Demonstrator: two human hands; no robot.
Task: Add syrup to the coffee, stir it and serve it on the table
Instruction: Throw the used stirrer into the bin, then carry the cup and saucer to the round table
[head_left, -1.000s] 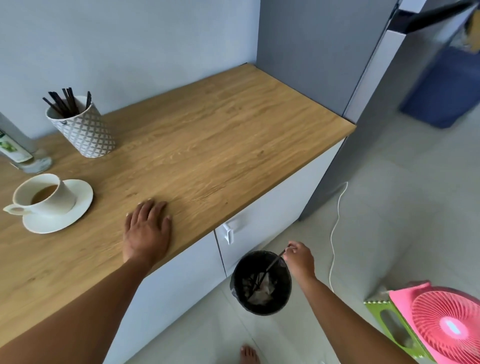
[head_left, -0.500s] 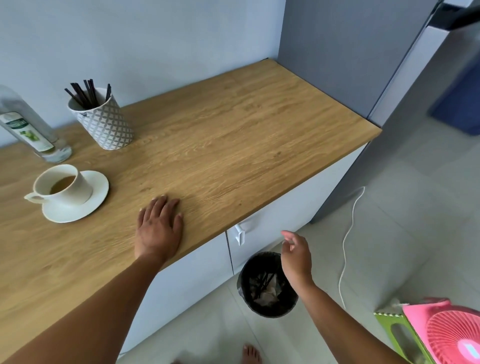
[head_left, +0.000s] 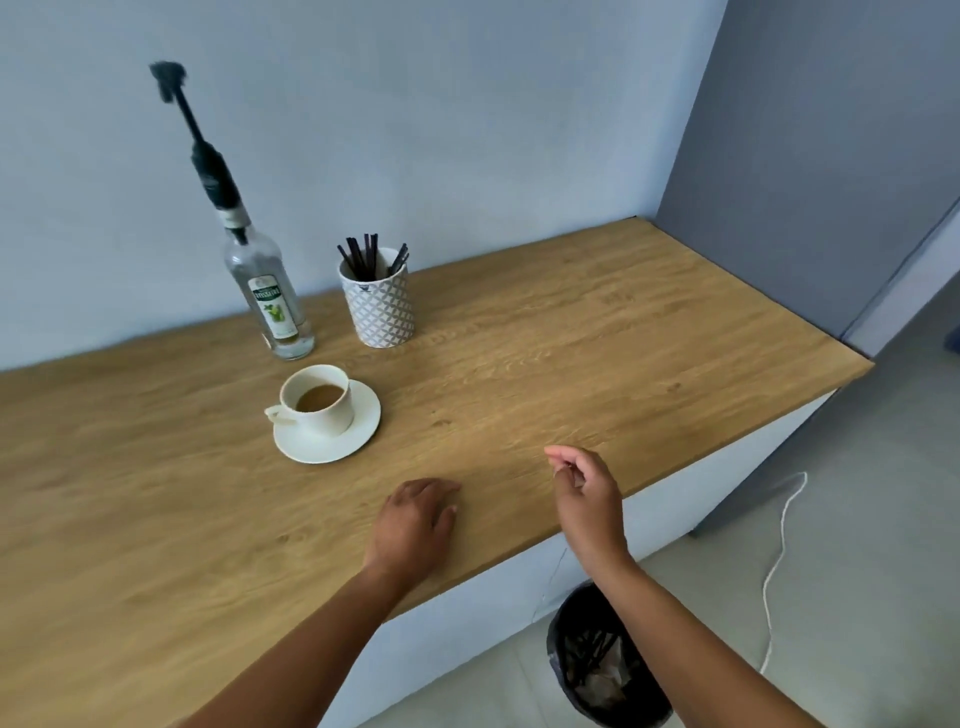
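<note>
So here's where we're at: the coffee cup (head_left: 317, 400) sits on its saucer (head_left: 358, 436) on the wooden counter (head_left: 623, 338), and everything else lines up around that cup. The syrup bottle (head_left: 270, 306) with its long black pump stands just behind the cup, a touch to the left. The patterned holder (head_left: 382, 306) full of dark stir sticks (head_left: 363, 254) is behind the cup and to its right. Neither touches the saucer. There's no stick in the cup, and we can't tell by looking whether syrup is in there, so our guess is that serving is what's left. Both our hands are in front of the cup and to its right. Our left hand (head_left: 415, 525) rests palm down on the wood, fingers loosely bent, holding nothing. Our right hand (head_left: 587, 493) hangs in the air further right of the cup, fingers loosely curled with thumb and forefinger close, nothing visible in it. The hands are apart, not touching. The bit that matters: the left hand is clearly the nearer one, and the saucer's front-right rim faces it. The cup's handle sticks out on the left of the cup, away from both hands, so the handle-to-cup line runs roughly left to right across us. We reckon taking it by the saucer rim beats reaching round for the handle, and it needs to stay level or the coffee slops.
</note>
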